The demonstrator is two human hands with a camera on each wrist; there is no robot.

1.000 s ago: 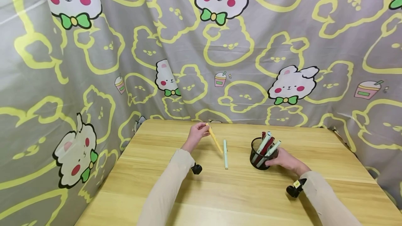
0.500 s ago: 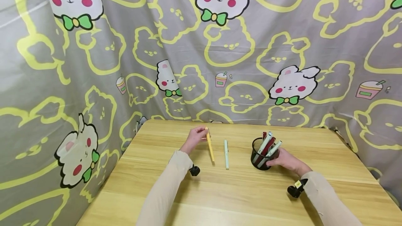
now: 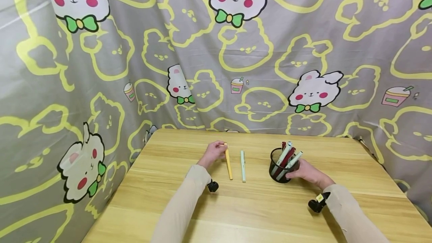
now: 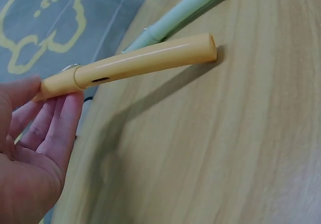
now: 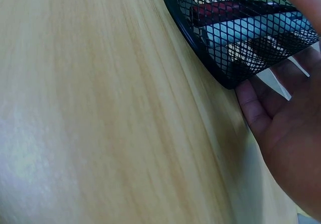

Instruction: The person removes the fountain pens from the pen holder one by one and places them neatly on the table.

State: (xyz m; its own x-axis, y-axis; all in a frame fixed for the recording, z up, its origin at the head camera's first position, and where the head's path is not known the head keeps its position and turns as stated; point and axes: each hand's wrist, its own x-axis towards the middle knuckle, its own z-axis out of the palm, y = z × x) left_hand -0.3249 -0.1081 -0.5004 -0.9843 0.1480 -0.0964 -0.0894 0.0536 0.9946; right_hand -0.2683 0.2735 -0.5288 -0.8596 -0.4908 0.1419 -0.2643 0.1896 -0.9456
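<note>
Head view showed a person's left hand [image 3: 213, 153] pinching a yellow pen [image 3: 229, 167] by its far end, thumb on one side and fingers on the other. That pen slanted from the fingertips down toward the person; whether its lower end touched the wooden table [image 3: 260, 209] could not be told. To the right of the left hand, just beside the yellow pen, a mint-green pen [image 3: 243, 168] lay on the tabletop, apart from both hands. Well to the right, the right hand [image 3: 308, 172] gripped a black mesh pen holder [image 3: 279, 177] from its right side, the holder standing upright and leaning against nothing but the hand. Dark red pens [image 3: 288, 156] and pale green pens [image 3: 295, 159] stood tilted inside it, their ends above the rim; one pale pen leaned toward the right hand. Left wrist view caught a dark slot on the yellow pen's barrel. Beyond both hands hung a grey curtain [image 3: 263, 66] printed with white rabbits and yellow outlines.
</note>
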